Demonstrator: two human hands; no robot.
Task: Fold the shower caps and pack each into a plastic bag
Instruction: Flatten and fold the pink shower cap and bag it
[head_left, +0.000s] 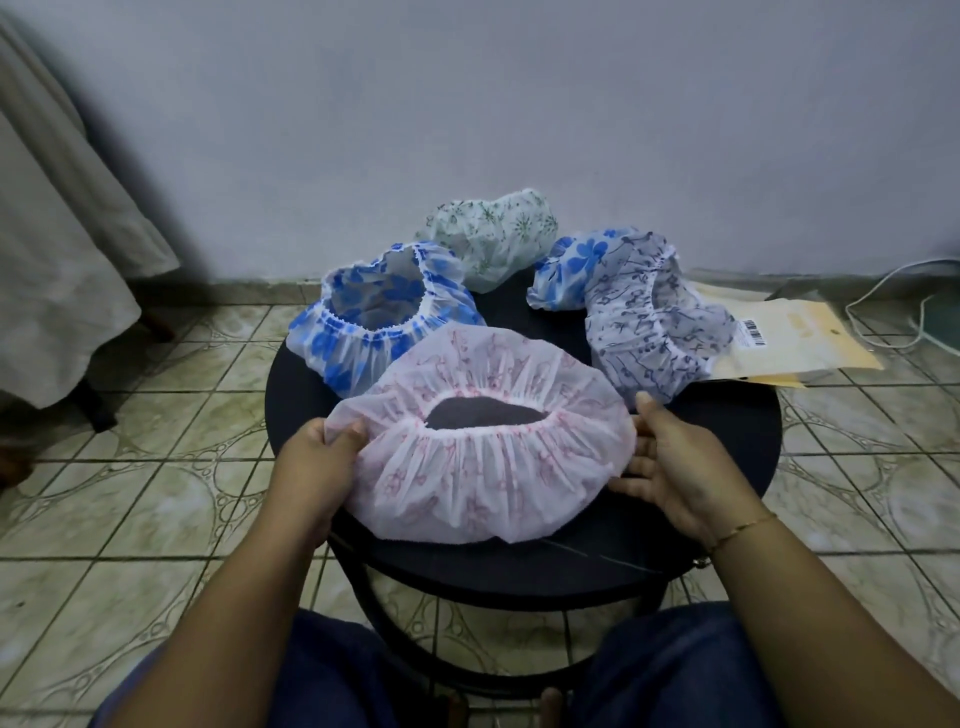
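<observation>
Nearest, at 6 o'clock: two knees in dark blue cloth (332, 670), forearms reaching forward over them.

Round dark bench (519, 566) on a black ring frame, standing on green-patterned floor tiles (130, 493).

On the near half of the bench lies a translucent white shower cap with pink floral print (483, 467), elastic opening up, the dark bench top showing through the hole. Left hand (311, 467) at the cap's 9 o'clock edge, thumb and fingers pinching the rim. Right hand (670, 462) at the cap's 3 o'clock edge, fingers spread and fairly straight, tips touching the cap's rim; whether any fingers are tucked under the plastic cannot be told. Thin gold bracelet (740, 530) on the right wrist.

Farther, at 11 o'clock: white cap with bold blue flowers (363, 332), opening up, touching the pink one. At 2 o'clock: white cap with small dark navy sprigs (649, 332). Just behind it, a second blue-flower cap (576, 270), crumpled. At 12 o'clock, far edge: pale cap with green starburst print (493, 234).

At 3 o'clock, overhanging the bench edge: flat cream bags with a barcode label (784, 338).

Beyond: white cable (893, 296) on the floor, plain grey wall (467, 104), pale cloth (57, 234) hanging at 9 o'clock.
</observation>
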